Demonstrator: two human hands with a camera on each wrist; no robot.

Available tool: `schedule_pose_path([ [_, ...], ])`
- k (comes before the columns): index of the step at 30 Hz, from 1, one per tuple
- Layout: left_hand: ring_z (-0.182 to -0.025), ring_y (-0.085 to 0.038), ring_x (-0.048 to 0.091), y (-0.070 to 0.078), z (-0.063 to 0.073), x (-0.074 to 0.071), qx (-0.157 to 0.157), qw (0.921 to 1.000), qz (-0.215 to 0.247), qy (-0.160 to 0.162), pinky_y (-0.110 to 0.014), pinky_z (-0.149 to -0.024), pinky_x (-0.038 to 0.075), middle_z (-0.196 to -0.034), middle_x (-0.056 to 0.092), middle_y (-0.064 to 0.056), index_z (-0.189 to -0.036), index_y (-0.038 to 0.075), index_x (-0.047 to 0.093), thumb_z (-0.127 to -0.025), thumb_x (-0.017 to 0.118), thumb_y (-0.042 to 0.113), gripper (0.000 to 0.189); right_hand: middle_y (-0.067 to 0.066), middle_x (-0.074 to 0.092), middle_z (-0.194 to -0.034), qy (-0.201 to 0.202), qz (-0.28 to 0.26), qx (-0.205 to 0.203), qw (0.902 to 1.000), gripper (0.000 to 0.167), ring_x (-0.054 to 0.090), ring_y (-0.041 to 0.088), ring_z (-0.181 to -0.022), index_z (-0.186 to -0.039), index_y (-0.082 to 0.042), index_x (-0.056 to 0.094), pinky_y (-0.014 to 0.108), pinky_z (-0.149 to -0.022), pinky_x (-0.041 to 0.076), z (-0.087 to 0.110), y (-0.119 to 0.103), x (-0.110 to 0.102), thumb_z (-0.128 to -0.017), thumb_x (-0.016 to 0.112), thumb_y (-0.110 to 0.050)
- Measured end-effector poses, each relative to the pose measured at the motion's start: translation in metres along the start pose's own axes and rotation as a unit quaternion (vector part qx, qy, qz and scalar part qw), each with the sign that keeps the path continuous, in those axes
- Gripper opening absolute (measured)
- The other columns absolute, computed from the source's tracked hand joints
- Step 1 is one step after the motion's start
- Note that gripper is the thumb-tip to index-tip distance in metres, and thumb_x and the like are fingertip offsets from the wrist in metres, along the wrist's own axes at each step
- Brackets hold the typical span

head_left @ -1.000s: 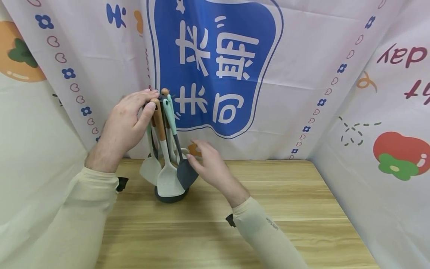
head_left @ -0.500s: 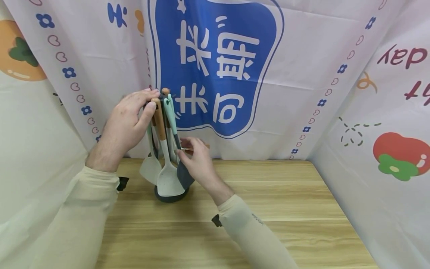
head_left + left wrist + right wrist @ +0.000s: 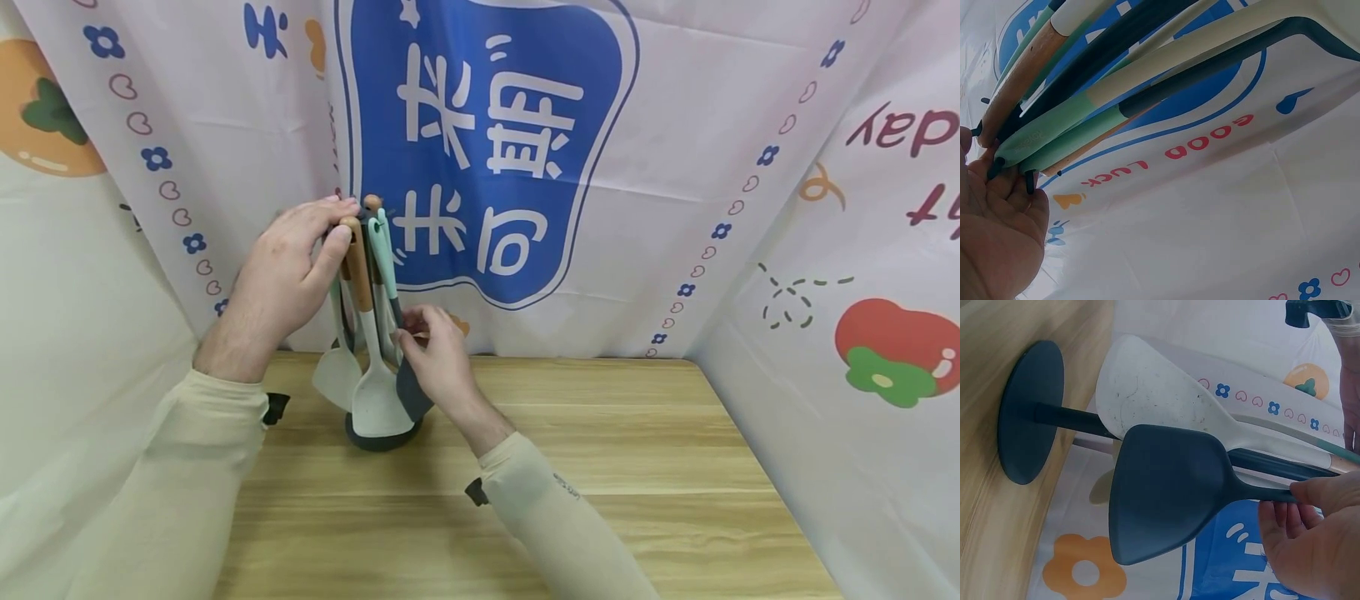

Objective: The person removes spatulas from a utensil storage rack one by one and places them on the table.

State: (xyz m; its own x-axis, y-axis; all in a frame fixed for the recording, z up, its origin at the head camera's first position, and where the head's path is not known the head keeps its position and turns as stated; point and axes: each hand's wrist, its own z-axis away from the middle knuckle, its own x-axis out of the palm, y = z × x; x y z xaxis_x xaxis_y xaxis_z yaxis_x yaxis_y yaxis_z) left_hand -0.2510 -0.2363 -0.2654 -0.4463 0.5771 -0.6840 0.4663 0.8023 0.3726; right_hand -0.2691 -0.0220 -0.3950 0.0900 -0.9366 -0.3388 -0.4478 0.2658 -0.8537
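A rotating-style utensil stand with a round dark base (image 3: 381,435) stands on the table, hung with several kitchen tools. My left hand (image 3: 281,279) grips the top of the stand, fingers over it and thumb by a wooden handle (image 3: 358,271). In the left wrist view, mint-green handles (image 3: 1047,128) hang close to its fingers. My right hand (image 3: 442,354) pinches the shaft of a dark spatula (image 3: 1169,490) with a mint handle (image 3: 382,254). That spatula still hangs upright from the stand. A pale spatula with a wooden handle (image 3: 381,404) hangs beside it.
Another pale spatula (image 3: 337,379) hangs on the stand's left side. The wood-grain table (image 3: 600,475) stretches to the right and front. A printed cloth (image 3: 675,167) hangs close behind the stand, and further cloth covers both sides.
My right hand has moved left from beside the dark spatula's blade to its shaft and now pinches it. My left hand has stayed at the stand's top.
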Motion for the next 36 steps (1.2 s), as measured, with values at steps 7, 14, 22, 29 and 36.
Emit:
schedule_pose_path([
  [7,-0.175,-0.040,0.048,0.000,0.000,0.000,-0.001,1.0000,0.001,-0.001,-0.064,-0.149,0.033,-0.182,0.057,-0.011,-0.170,0.018,0.064,-0.126,0.046,0.043,0.053,0.012,0.074,-0.134,0.003,0.006,-0.003,1.0000,0.024,0.078,0.025,-0.125,-0.138,-0.005,0.075,0.035,-0.110,0.072,0.002,0.001,-0.003,-0.114,0.075,-0.006],
  [14,-0.175,-0.039,0.048,0.000,0.000,0.000,0.000,1.0000,-0.002,-0.004,-0.064,-0.150,0.033,-0.182,0.057,-0.011,-0.170,0.018,0.064,-0.127,0.046,0.043,0.054,0.014,0.075,-0.132,0.001,0.006,-0.005,1.0000,0.021,0.079,0.027,-0.124,-0.135,-0.004,0.075,0.037,-0.108,0.073,0.007,-0.002,-0.009,-0.114,0.075,-0.005],
  [22,-0.175,-0.040,0.047,0.001,0.000,-0.001,0.002,1.0000,-0.003,-0.004,-0.064,-0.150,0.032,-0.182,0.056,-0.012,-0.170,0.017,0.063,-0.127,0.045,0.043,0.054,0.015,0.076,-0.130,0.010,0.010,-0.017,0.9997,0.019,0.080,0.029,-0.122,-0.132,-0.003,0.076,0.032,-0.105,0.073,0.011,-0.005,-0.016,-0.113,0.076,-0.004],
  [29,-0.175,-0.040,0.046,0.001,0.000,-0.001,0.000,1.0000,-0.002,-0.008,-0.063,-0.150,0.031,-0.183,0.055,-0.012,-0.171,0.017,0.063,-0.127,0.045,0.043,0.054,0.016,0.075,-0.131,0.020,0.010,-0.009,0.9997,0.021,0.079,0.030,-0.122,-0.134,-0.003,0.076,0.036,-0.108,0.073,0.013,-0.008,-0.024,-0.113,0.076,-0.006],
  [36,-0.175,-0.041,0.047,0.001,0.000,-0.001,0.004,1.0000,-0.001,-0.007,-0.063,-0.150,0.031,-0.182,0.056,-0.014,-0.170,0.016,0.063,-0.127,0.044,0.042,0.054,0.018,0.076,-0.129,0.027,-0.001,-0.012,0.9996,0.021,0.080,0.031,-0.121,-0.134,-0.001,0.075,0.043,-0.107,0.074,0.016,-0.005,-0.036,-0.113,0.076,-0.005],
])
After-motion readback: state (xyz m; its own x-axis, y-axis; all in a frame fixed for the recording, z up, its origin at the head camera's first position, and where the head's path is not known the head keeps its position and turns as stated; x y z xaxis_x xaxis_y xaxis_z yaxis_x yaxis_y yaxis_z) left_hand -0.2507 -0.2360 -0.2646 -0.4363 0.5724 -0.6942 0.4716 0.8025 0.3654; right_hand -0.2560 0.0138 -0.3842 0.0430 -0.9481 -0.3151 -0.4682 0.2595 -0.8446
